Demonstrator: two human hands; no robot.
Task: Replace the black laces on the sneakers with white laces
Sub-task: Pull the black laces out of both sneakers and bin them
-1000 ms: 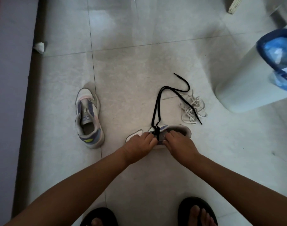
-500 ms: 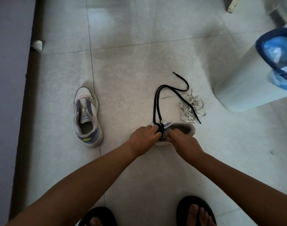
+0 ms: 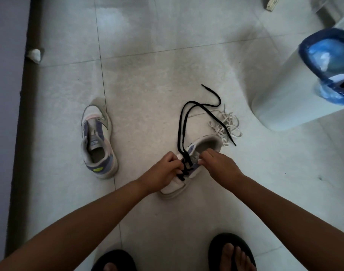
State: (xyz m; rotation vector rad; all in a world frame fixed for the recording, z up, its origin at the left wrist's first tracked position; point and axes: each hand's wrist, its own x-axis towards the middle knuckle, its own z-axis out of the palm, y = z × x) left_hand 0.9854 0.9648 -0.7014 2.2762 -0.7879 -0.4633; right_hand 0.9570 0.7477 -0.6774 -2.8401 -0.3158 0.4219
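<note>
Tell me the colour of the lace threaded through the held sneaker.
Black lace, clearest in the head view.

A home interior, seen from above: a pale tiled floor [image 3: 167, 75] with thin grout lines meets a dark skirting strip [image 3: 20, 114] along a plain wall. A white bin [image 3: 280, 98] lined with a blue plastic bag [image 3: 327, 55] stands on the tiles, worn sneakers [image 3: 97, 141] lie loose, and the person's feet wear black house slippers [image 3: 222, 249].
</note>
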